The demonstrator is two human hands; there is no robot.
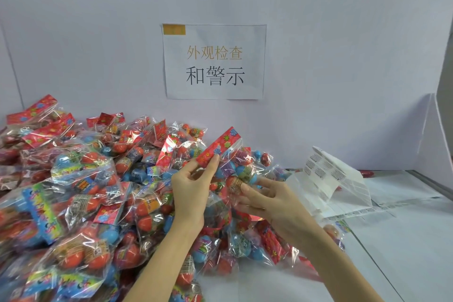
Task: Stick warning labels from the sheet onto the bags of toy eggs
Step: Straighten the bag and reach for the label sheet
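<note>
The bag of toy eggs [228, 169] is being held up above the heap, its red flowered header card [219, 145] tilting up and away from the fingers. The left hand [191, 189] is pinching the lower end of that header between thumb and fingers; the right hand [267, 200] is pressing extended fingers against the clear film just right of the pinch, over a banded egg. Whether a label is already riding on a right fingertip cannot be told. Beyond the right hand, the label sheet [335, 176] is curling up off the table [404, 252], several labels already gone from it.

The film is looking slack and crinkled, so a label laid now is likely to crease or bridge a fold; the loose bag could also be swinging under a one-point pinch.

Behind the grip, the wall notice [215, 61] is reading "外观检查 和警示". Left of the grip, the pile of bags [81, 191] is showing small "6+" marks.
</note>
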